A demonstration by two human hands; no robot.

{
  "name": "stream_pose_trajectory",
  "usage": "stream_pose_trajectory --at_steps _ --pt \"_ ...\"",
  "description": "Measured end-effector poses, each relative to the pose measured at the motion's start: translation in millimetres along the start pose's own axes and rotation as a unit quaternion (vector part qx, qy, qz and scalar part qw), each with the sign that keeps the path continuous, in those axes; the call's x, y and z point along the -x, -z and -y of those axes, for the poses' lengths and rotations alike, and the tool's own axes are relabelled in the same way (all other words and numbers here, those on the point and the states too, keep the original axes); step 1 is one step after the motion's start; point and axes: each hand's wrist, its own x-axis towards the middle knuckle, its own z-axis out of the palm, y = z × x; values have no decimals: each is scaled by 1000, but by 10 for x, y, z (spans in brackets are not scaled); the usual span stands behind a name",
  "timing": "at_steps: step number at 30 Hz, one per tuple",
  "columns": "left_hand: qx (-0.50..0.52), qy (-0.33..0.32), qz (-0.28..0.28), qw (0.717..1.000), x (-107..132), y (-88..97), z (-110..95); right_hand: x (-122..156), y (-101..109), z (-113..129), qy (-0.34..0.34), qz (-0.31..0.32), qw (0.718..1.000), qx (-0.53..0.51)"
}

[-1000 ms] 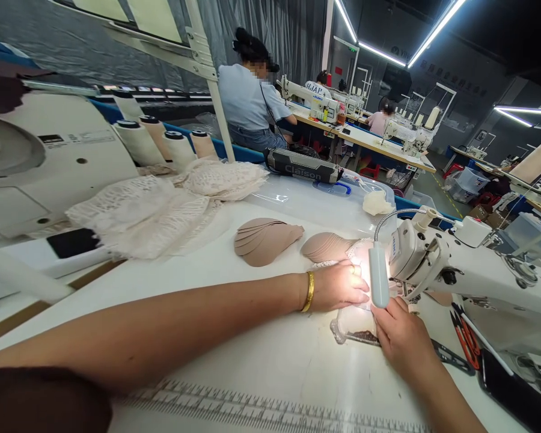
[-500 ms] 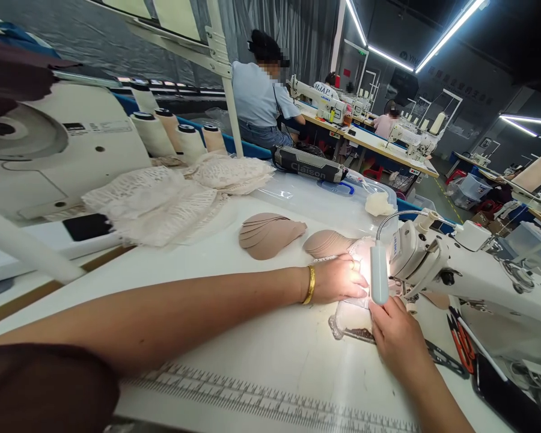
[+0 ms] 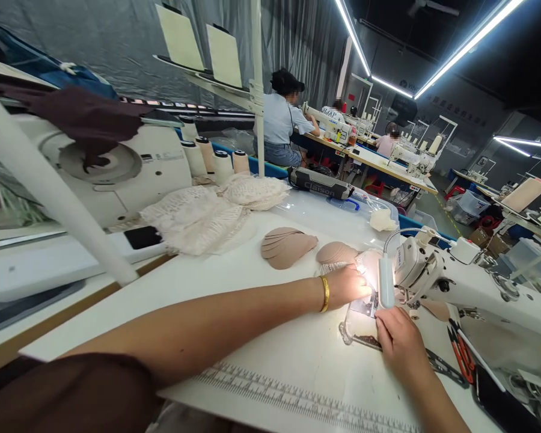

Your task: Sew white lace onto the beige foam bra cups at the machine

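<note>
Lace, pale and brightly lit, lies just beyond the fingertips of our left hand, near the head of the white sewing machine. Our left fingers are bent and close together, set down at the lace's near side; glare hides whether they pinch it. Nearer to us, our right hand reaches in at the lower end of the lamp, thumb and forefinger narrow, and we cannot tell whether cloth is between them. One beige stack sits just beside the lace, beyond our left hand; a fanned beige pile lies farther left, apart from the fingers. We see red-handled snips to the right of our right hand.
</note>
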Motion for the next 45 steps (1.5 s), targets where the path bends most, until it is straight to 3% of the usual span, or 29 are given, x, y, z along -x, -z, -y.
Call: stream_pose_trajectory --at_steps 2,3,5,7,8,9,10,11,12,13,14,16,18,20,23,25,28,33,39,45 --pt "0 -22 13 1000 110 124 -76 -4 -22 111 -83 28 985 -146" --pt "15 -32 16 999 203 195 -159 -15 -40 182 -128 41 962 -238" --pt "96 -24 -1 995 442 323 -426 -48 -87 343 -194 42 891 -409" --pt "261 40 -7 964 693 393 -777 -71 -142 512 -224 4 831 -510" --pt "359 119 11 926 797 402 -952 -68 -174 594 -233 -26 814 -531" --pt "475 204 58 854 875 396 -1105 -50 -210 673 -239 -52 805 -541" --pt "595 278 101 748 922 382 -1226 -14 -252 750 -245 -79 799 -543" --pt "680 337 86 645 938 366 -1305 40 -299 824 -249 -103 797 -541" --pt "734 375 32 565 927 353 -1343 109 -348 897 -251 -125 797 -535" --pt "763 402 -40 505 897 348 -1344 188 -395 966 -252 -143 799 -527" --pt "769 420 -123 467 856 352 -1318 269 -435 1032 -251 -153 804 -517" --pt "750 448 -237 426 780 383 -1233 405 -467 1141 -250 -152 816 -499" --pt "744 463 -246 414 740 427 -1177 463 -423 1197 -252 -128 822 -494" --pt "765 446 -196 421 733 470 -1182 440 -322 1194 -268 -98 813 -507" --pt "786 418 -151 430 746 508 -1236 354 -185 1137 -305 -62 768 -559" --pt "772 432 -163 438 750 504 -1248 329 -164 1116 -318 -68 740 -589" --pt "741 468 -184 445 737 465 -1226 346 -230 1120 -329 -99 719 -605" --pt "732 475 -208 443 690 412 -1211 366 -331 1092 -335 -130 709 -606" --pt "729 479 -209 442 655 405 -1213 338 -305 1062 -338 -146 685 -629" --pt "763 467 -185 407 587 395 -1227 339 -290 1072 -343 -144 694 -617"
